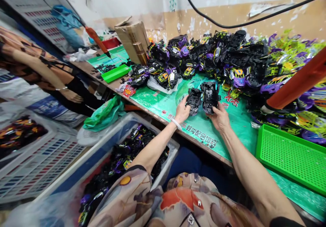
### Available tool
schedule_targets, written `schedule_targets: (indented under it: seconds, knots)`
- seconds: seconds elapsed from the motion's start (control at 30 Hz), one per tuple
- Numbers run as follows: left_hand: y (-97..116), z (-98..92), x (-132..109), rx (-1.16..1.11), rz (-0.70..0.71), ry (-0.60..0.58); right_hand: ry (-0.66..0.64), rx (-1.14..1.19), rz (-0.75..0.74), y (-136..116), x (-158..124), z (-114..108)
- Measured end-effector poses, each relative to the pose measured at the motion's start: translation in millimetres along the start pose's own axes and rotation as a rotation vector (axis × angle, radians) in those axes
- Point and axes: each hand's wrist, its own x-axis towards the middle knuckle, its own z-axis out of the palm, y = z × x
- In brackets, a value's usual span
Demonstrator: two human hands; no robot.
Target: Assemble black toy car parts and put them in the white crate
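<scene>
Just above the green-covered table [193, 128], my left hand [182, 110] grips a black plastic car body [194, 101], its hollow side facing up. Beside it, my right hand [219, 117] holds a second black car body [210, 96] by its lower edge, also hollow side up. The two bodies are side by side, nearly touching. Behind them lies a large pile of black, purple and yellow-green car bodies [234, 55].
Green trays sit at the right [292, 159] and left [115, 73]. An orange screwdriver [300, 81] slants in at the right, another [98, 40] hangs at the left. A crate of parts [68, 172] stands below the table edge. A person [48, 67] stands at the far left.
</scene>
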Motion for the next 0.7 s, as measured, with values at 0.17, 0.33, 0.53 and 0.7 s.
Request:
schedule_targets:
  seconds: [0.17, 0.33, 0.53, 0.7]
  knots:
    - [16, -11.9, -24, -0.113, -0.064, 0.176, -0.184, -0.033, -0.013, -9, -24, 22]
    - [36, -31.9, -47, -0.198, -0.113, 0.299, -0.328, -0.034, 0.017, -11, -43, 39]
    - [42, -58.3, -85, -0.326, -0.137, 0.333, -0.414, -0.085, 0.047, -11, -66, 53]
    - [40, -72.8, -111, -0.529, -0.187, 0.395, -0.428, -0.128, 0.058, -4, -93, 61]
